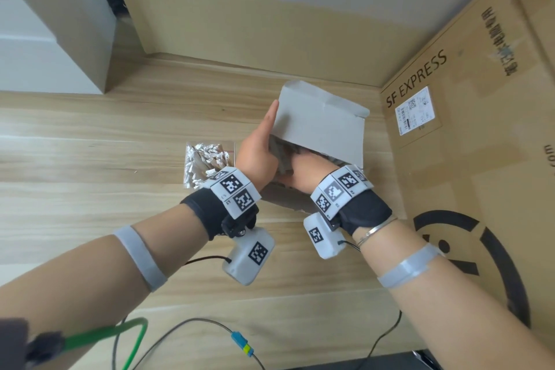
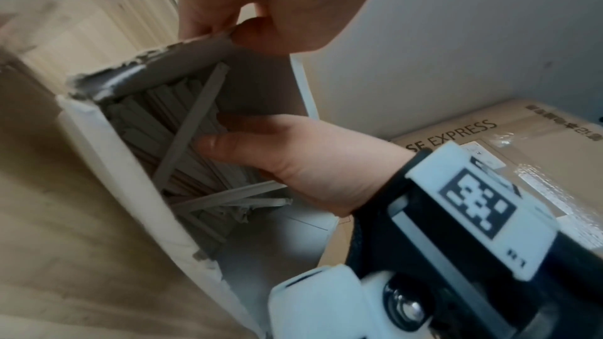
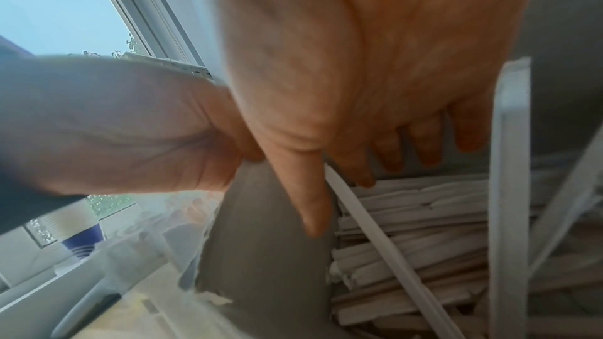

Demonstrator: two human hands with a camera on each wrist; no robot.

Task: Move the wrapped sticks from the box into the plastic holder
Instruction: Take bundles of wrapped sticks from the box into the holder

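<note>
The wrapped sticks (image 2: 182,143) lie packed lengthwise in the box (image 1: 318,120), with a few loose ones crossing the pack at an angle. They are thin, flat and straight, each in a pale paper sleeve with a crimped, ragged end. The box is light grey card with a torn edge at its mouth; its lid flap stands up and back, which keeps the opening clear.

The left hand (image 2: 261,1) pinches the torn side wall between thumb and fingers. Judged from the grip, this steadies the box and spreads the mouth for access.

The right hand (image 2: 293,161) reaches into the opening, fingers curled onto the pack and thumb laid along it. Whether it has closed on any sticks cannot be told.

The plastic holder (image 1: 207,164) stands just left of the box on the table (image 1: 90,144), partly hidden by the left wrist. It is clear-walled and already holds a cluster of sticks, crimped ends up. Its nearness keeps the transfer short.

A brown shipping carton (image 1: 468,117) stands to the right.
</note>
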